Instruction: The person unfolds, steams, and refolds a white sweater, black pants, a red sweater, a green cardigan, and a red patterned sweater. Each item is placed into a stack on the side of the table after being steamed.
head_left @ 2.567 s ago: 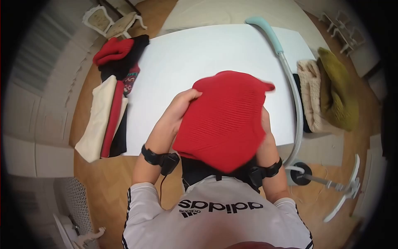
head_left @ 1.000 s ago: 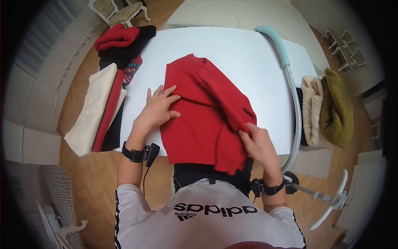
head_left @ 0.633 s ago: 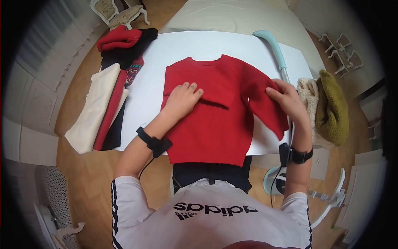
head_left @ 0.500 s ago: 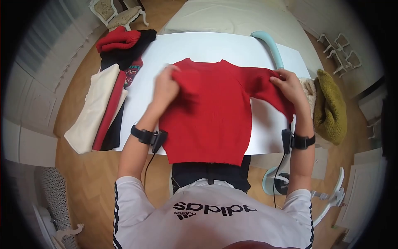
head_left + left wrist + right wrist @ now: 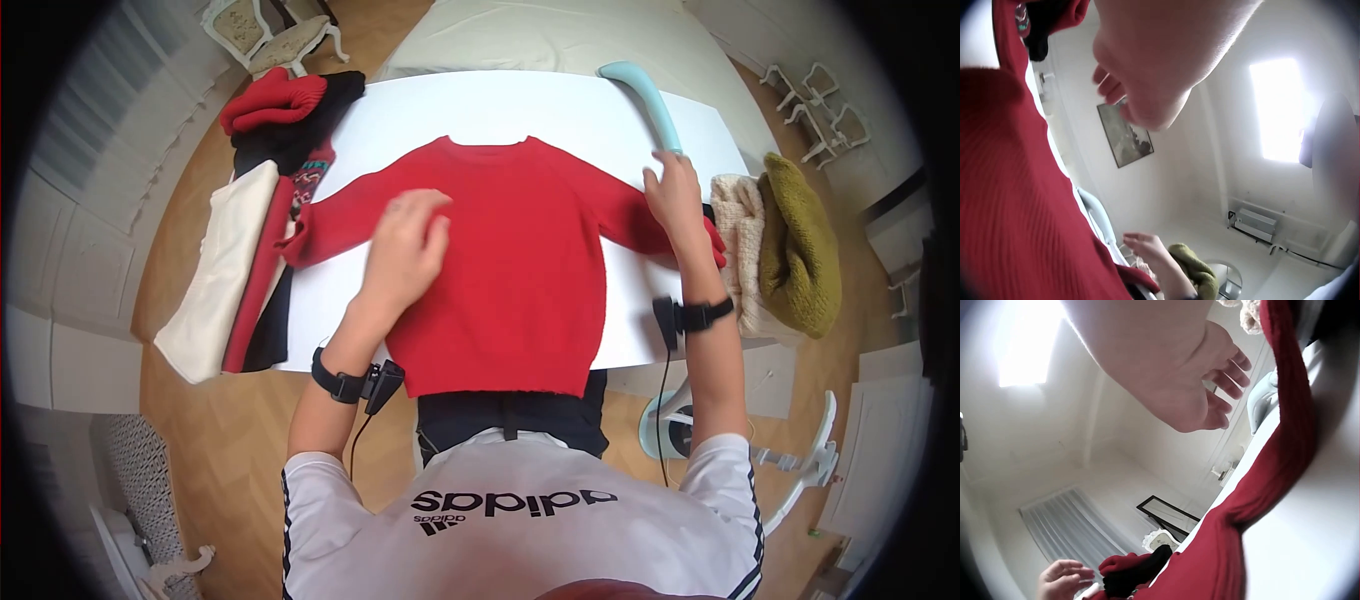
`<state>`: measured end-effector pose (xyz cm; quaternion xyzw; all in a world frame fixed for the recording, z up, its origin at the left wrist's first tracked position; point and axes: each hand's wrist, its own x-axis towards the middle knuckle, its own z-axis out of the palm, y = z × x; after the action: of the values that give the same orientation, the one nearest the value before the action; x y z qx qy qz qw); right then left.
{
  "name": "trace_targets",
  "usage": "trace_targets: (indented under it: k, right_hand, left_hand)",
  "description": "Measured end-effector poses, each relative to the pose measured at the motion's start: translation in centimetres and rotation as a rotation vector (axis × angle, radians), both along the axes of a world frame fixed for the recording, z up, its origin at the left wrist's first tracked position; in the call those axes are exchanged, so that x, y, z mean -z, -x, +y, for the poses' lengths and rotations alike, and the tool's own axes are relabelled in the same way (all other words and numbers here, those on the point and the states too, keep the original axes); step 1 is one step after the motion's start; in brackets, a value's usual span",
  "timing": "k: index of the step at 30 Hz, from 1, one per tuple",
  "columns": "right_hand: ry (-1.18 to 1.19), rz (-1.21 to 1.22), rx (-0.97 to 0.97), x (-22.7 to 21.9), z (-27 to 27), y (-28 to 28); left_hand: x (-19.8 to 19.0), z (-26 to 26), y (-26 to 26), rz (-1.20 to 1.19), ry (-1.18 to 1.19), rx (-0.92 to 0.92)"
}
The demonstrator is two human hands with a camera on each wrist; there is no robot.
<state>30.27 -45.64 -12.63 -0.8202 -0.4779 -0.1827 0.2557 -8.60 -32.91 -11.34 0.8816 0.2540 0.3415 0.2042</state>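
Note:
A red knit sweater (image 5: 500,280) lies spread on the white table (image 5: 480,105), its neckline at the far side and its hem at the near edge. Its left sleeve stretches out to the folded clothes; the right sleeve (image 5: 630,218) reaches toward the grey hose. Above the sweater's left chest, my left hand (image 5: 405,255) has relaxed fingers and holds nothing. Over the right sleeve is my right hand (image 5: 678,205), its fingers loosely extended just below the light-blue handle (image 5: 648,105). The right wrist view shows this hand (image 5: 1172,381) raised above the sleeve, holding nothing.
Folded cream (image 5: 225,270), red and black clothes lie along the left edge, with a red-and-black pile (image 5: 290,110) behind them. At the right edge sit a cream cable knit (image 5: 740,240) and an olive fleece garment (image 5: 800,250). A stand (image 5: 810,455) is on the floor at right.
The bundled red sweater has been opened out flat and both sleeves spread sideways. Both hands, which gripped the sleeves half a second ago, have let go.

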Motion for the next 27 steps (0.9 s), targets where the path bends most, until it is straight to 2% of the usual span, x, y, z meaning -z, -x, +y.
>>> trace_targets:
  k: [2,3,4,5,6,7,8,10,12,14,15,17,18,20,21,23,24,27]
  right_hand:
    - [0.009,-0.061,0.064,-0.8,2.6,-2.2]
    - [0.105,-0.061,0.191,-1.3,4.0,-3.2]
    - [0.2,-0.057,0.316,-1.5,5.1,-4.3]
    - [0.196,-0.065,0.324,-1.1,5.9,-5.6]
    - [0.224,-0.039,0.393,-0.5,6.6,-6.7]
    - [0.248,-0.013,0.461,0.1,7.3,-7.9]
    - [0.239,-0.019,0.461,0.5,7.9,-9.1]
    - [0.379,0.273,0.37,1.5,8.5,-11.6]
    - [0.344,0.276,0.362,2.8,8.8,-13.8]
    - [0.411,0.293,0.22,2.4,8.8,-14.7]
    - [0.409,0.287,0.22,2.0,9.0,-15.1]
    - [0.211,0.496,0.214,0.5,8.6,-14.8]
    - [0.214,0.492,0.216,0.6,8.6,-15.2]
    - [0.036,0.225,0.179,1.5,8.9,-17.4]
    - [-0.052,0.259,0.189,1.1,8.9,-18.1]
    - [-0.131,0.278,0.22,-2.5,8.0,-16.7]
    - [-0.134,0.382,0.211,-5.9,6.8,-14.0]
    - [-0.181,0.327,0.212,-11.3,4.3,-9.6]
  left_hand:
    - [1.8,-0.4,-2.0,0.233,-0.035,0.038]
    - [2.3,-0.2,-2.9,0.22,-0.039,0.048]
    - [2.8,0.2,-3.7,0.325,-0.027,0.041]
    - [3.4,0.5,-4.4,0.432,-0.015,0.032]
    - [4.3,0.9,-4.7,0.424,-0.02,0.035]
    - [5.2,1.5,-4.8,0.511,-0.01,0.007]
    - [5.5,1.9,-5.0,0.599,-0.002,-0.023]
    - [6.0,1.8,-4.9,0.593,-0.019,-0.037]
    - [6.2,1.7,-4.6,0.593,-0.036,-0.047]
    - [6.4,1.6,-4.7,0.614,-0.086,-0.076]
    - [6.5,1.7,-4.7,0.629,-0.086,-0.073]
    - [6.8,1.8,-4.8,0.633,-0.091,-0.074]
    - [6.9,1.8,-4.8,0.64,-0.096,-0.077]
    - [6.6,1.6,-4.8,0.639,-0.09,-0.081]
    - [6.4,1.5,-4.8,0.641,-0.088,-0.086]
    - [6.4,1.5,-4.9,0.645,-0.086,-0.088]
    - [6.5,1.5,-4.9,0.653,-0.091,-0.096]
    - [6.5,1.7,-4.8,0.643,-0.063,-0.07]
